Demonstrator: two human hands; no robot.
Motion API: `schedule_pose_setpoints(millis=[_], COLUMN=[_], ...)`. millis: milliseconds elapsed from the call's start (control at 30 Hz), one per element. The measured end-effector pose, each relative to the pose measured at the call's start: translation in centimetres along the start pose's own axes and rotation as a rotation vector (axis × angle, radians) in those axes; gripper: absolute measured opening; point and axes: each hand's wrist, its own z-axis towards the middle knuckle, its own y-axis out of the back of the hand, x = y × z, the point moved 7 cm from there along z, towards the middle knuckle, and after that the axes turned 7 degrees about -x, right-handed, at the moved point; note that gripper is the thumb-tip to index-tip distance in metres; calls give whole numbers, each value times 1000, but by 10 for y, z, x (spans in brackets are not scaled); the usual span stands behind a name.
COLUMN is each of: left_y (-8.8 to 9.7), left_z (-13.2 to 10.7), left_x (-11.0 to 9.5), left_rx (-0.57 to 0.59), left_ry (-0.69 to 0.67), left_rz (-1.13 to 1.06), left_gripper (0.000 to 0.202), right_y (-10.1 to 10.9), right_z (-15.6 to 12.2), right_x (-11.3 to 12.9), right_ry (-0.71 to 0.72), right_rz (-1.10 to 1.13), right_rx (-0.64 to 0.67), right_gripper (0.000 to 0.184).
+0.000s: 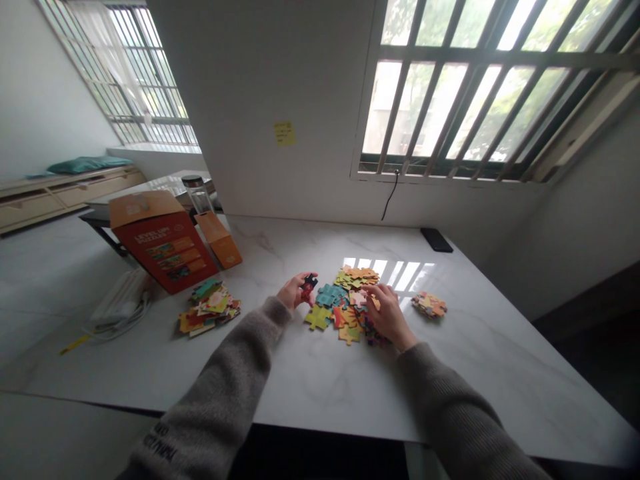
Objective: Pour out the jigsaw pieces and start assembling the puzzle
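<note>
A loose heap of colourful jigsaw pieces [345,300] lies in the middle of the white marble table [310,373]. My left hand [294,292] is closed on a red and dark puzzle piece [309,287] at the heap's left edge. My right hand [387,313] rests on the right side of the heap, fingers curled over the pieces there; what it grips, if anything, is hidden. Both arms wear grey knitted sleeves.
An orange puzzle box [163,243] stands at the table's left, its lid [219,240] beside it. A second stack of pieces [209,308] lies before the box, a small pile [429,304] to the right. A dark phone [437,240] lies near the wall. White cables [123,303] sit far left.
</note>
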Motion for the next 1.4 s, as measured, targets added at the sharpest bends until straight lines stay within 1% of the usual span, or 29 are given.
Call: schedule_pose_setpoints(millis=[33, 100, 200, 267, 333, 367, 400, 467, 500, 533, 600, 633, 700, 733, 767, 800, 867, 933, 967, 1033, 1133, 1200, 1300, 1400], left_y=[-1, -3, -3, -2, 1, 2, 4, 8, 9, 11, 13, 13, 13, 14, 14, 14, 11, 6, 3, -4, -11, -12, -8, -2], left_z=[-5, -12, -17, -17, -17, -17, -17, -16, -16, -16, -16, -15, -14, -14, -14, -13, -13, -14, -15, -17, -20, -20, -18, -17], left_x=[3, 4, 4, 4, 3, 2, 1, 1, 2, 3, 4, 4, 5, 5, 6, 7, 8, 10, 11, 11, 10, 10, 15, 22], left_rx=[39, 93, 113, 76, 14, -13, -39, -83, -102, -116, -132, -131, -136, -143, -149, -154, -147, -109, -87, -36, 43, 68, 14, -81], left_ry=[44, 83, 111, 115, 89, 75, 63, 63, 69, 76, 84, 86, 80, 76, 73, 71, 71, 82, 87, 100, 111, 121, 148, 179], left_rz=[-125, -282, -377, -377, -350, -332, -314, -286, -275, -266, -255, -252, -247, -245, -242, -240, -240, -249, -260, -292, -359, -380, -318, -162], left_gripper=[54, 52, 47, 44, 40, 37, 35, 31, 29, 28, 28, 28, 30, 31, 32, 32, 30, 26, 25, 26, 32, 35, 34, 31], right_y=[0, -3, -12, -23, -36, -43, -50, -61, -64, -67, -68, -67, -62, -58, -53, -49, -42, -43, -44, -45, -45, -43, -37, -35], right_z=[1, 3, 3, 2, -2, -5, -8, -13, -15, -17, -19, -20, -18, -15, -10, -6, 0, -1, -2, -3, -3, -2, 1, 3], right_x=[1, 8, 33, 56, 80, 91, 101, 113, 116, 117, 118, 117, 115, 111, 106, 97, 76, 61, 57, 54, 47, 40, 28, 21], right_ry=[4, 34, 127, 197, 273, 316, 350, 391, 400, 409, 425, 434, 419, 377, 297, 181, -111, -354, -427, -505, -560, -553, -472, -400], right_rz=[-15, -44, -75, -90, -99, -101, -104, -123, -137, -151, -156, -137, -49, 17, 99, 197, 425, 650, 740, 860, 931, 898, 744, 622], right_rx=[2, 22, 94, 172, 267, 312, 350, 396, 406, 407, 392, 381, 346, 315, 273, 225, 142, 117, 121, 115, 69, 27, -35, -43], right_gripper=[24, 23, 24, 22, 19, 20, 27, 36, 35, 30, 19, 17, 17, 18, 18, 19, 22, 27, 30, 33, 33, 33, 34, 34])
